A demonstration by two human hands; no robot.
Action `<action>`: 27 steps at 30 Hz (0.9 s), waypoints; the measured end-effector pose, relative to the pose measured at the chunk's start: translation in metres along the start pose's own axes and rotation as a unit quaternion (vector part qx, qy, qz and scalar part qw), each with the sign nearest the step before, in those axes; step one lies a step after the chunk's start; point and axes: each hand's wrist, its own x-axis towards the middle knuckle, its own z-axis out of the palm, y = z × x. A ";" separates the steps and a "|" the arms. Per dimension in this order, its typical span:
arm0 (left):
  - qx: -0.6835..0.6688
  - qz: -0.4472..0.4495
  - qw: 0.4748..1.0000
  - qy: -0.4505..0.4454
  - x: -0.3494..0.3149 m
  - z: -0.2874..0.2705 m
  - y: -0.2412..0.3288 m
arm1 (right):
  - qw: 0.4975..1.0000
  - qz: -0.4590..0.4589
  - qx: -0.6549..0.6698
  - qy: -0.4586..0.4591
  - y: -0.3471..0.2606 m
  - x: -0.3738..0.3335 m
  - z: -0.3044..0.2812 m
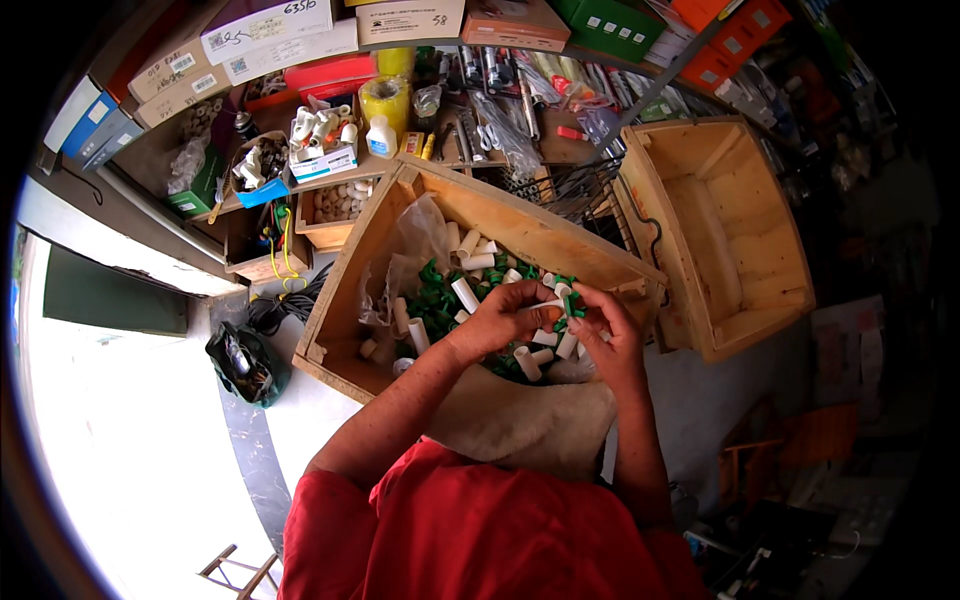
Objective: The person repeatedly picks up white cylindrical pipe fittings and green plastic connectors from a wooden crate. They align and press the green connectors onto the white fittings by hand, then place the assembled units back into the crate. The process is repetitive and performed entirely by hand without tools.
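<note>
A wooden box (530,222) stands in front of me, holding many short white plastic pipe pieces (465,295) and green plastic parts (432,293). Both hands are raised over its near right part, fingertips almost meeting. My left hand (512,320) is closed in a pinch on a white plastic pipe fitting, mostly covered by the fingers. With thumb and fingers, my right hand (612,338) pinches a small green plastic part (573,304) against the white fitting's end. Whether the two are joined cannot be made out.
A wooden box (650,225) leans at the right beside a wire basket (590,200). Behind, a shelf carries cartons (270,40), tools and a white bottle (381,137). A dark green bag (245,365) sits on the floor at left. Grey cloth (520,415) covers my lap.
</note>
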 end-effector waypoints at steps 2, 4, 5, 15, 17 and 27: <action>0.008 0.030 1.000 0.004 0.001 0.001 -0.003 | 1.000 0.013 0.021 -0.001 0.004 -0.001 0.000; 0.025 0.058 0.998 0.015 -0.002 0.005 0.003 | 0.999 0.025 0.044 -0.002 0.007 -0.001 0.001; 0.040 0.062 0.997 0.019 -0.003 0.006 0.005 | 0.999 0.025 0.045 0.000 0.007 -0.001 0.001; 0.254 0.206 0.943 0.059 -0.001 0.005 -0.006 | 0.994 0.106 -0.016 -0.017 0.000 0.000 0.001; 0.255 0.207 0.943 0.053 0.000 0.006 -0.007 | 0.993 0.115 -0.035 -0.018 -0.002 0.000 0.000; 0.014 0.054 0.998 0.030 0.002 0.004 -0.004 | 0.994 0.071 0.072 0.033 -0.005 0.001 0.005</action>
